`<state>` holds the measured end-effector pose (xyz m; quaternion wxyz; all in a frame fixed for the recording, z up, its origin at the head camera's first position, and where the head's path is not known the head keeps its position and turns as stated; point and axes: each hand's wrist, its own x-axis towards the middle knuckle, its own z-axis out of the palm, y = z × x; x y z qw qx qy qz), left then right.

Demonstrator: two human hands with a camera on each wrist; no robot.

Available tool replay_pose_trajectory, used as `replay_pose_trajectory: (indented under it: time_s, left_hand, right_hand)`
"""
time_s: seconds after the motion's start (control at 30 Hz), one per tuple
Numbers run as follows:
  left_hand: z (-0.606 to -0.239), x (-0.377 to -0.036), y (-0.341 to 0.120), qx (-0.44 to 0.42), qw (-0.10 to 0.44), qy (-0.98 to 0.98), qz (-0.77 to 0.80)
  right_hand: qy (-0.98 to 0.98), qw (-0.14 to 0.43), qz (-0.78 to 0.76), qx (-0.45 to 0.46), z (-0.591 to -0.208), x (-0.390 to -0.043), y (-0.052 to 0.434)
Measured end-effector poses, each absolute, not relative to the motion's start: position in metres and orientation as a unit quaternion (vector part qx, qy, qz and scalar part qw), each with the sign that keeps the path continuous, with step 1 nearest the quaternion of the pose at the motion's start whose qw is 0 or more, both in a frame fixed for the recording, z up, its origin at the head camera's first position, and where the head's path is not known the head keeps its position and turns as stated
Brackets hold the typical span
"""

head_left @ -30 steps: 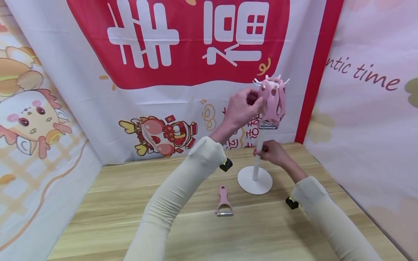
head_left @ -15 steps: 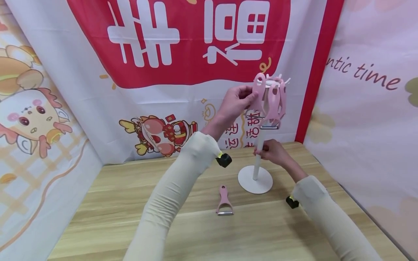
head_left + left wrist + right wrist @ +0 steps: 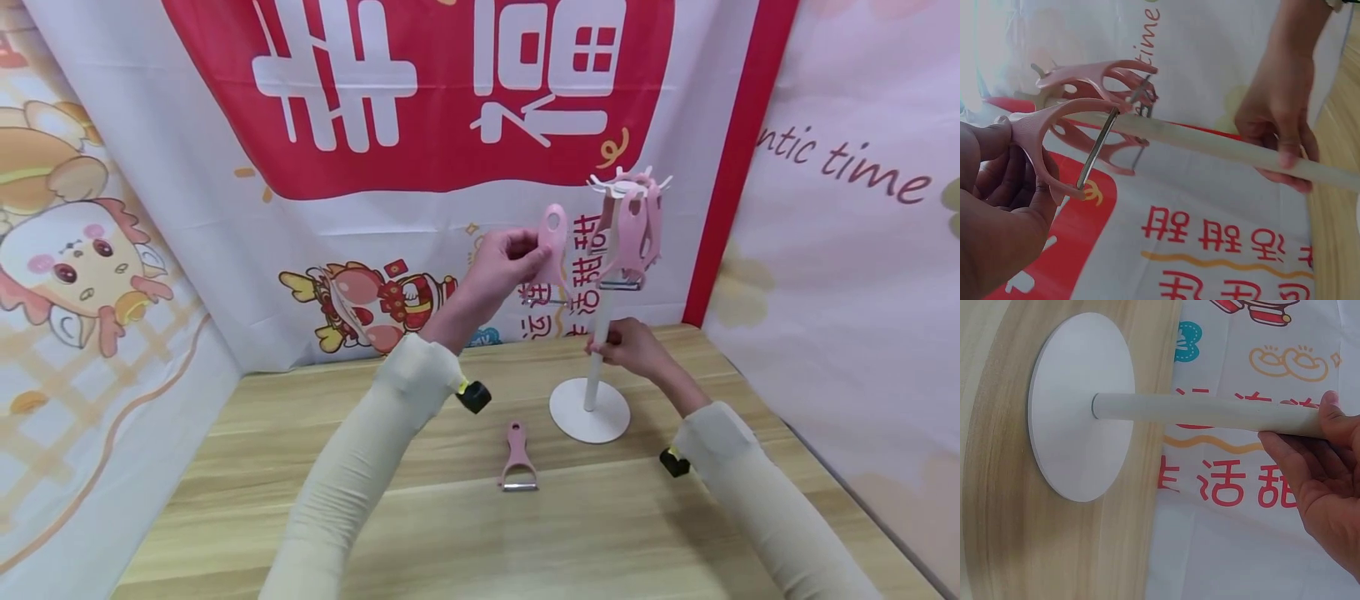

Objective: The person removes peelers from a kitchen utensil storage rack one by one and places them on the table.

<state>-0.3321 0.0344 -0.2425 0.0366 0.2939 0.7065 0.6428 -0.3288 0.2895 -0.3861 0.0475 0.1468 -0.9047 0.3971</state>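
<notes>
**Peeler held clear of stand; post gripped**

Left hand (image 3: 501, 265): raised above the table (image 3: 225, 467), fingers and thumb pinching the handle of a pink peeler (image 3: 550, 254). The peeler is upright, hanging hole at top, blade end down. It is held in the air just left of the stand (image 3: 597, 367), apart from its hooks. The left wrist view shows the blade (image 3: 1096, 150) spanning the peeler's forked head, with the handle tucked under the curled fingers.

Right hand (image 3: 632, 346): fingers curled round the stand's white post at mid-height, thumb on the near side. The right wrist view shows the fingers (image 3: 1329, 469) wrapped on the post, well above the base (image 3: 1079, 406).

Stand: round white base flat on the table near the back wall; post upright. Further pink peelers (image 3: 636, 233) hang in a cluster from the white hooks at the top.

Table: a second loose peeler (image 3: 517, 457) lies flat in front of the base and to its left, blade end toward the person, untouched by either hand.

Surroundings: printed backdrop (image 3: 450, 92) with red panel behind the table.
</notes>
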Motion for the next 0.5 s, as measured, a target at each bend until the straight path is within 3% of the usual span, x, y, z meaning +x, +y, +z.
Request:
replay_pose_trajectory:
  time_s: [0.5]
  left_hand:
    - [-0.324, -0.325, -0.027, 0.204, 0.107, 0.741, 0.631]
  right_hand:
    - [-0.905, 0.044, 0.395, 0.149, -0.383, -0.327, 0.288]
